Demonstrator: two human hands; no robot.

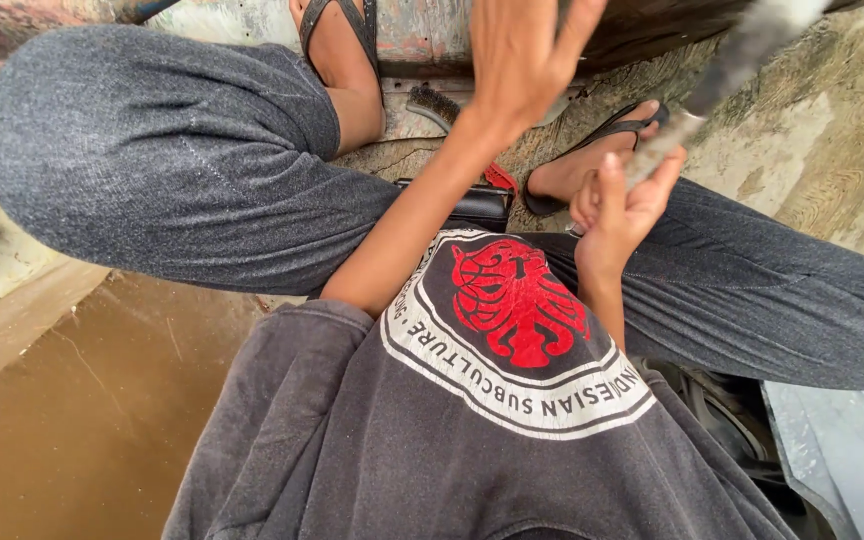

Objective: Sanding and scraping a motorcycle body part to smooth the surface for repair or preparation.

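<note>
My left hand [519,55] is raised in front of me with its fingers spread and holds nothing. My right hand [620,205] grips the lower end of a long grey rod-like tool [727,65] that runs up and to the right out of view. I sit with knees apart in dark grey trousers and a grey shirt with a red and white round print. Both feet wear black sandals, the left foot [342,55] and the right foot [592,160] resting on a rusty worn surface.
A wire brush [437,103] lies between my feet on the worn metal. A small black box-like object [477,205] with a red part sits by my lap. Brown muddy ground [82,400] lies to the left, a grey sheet [842,450] at lower right.
</note>
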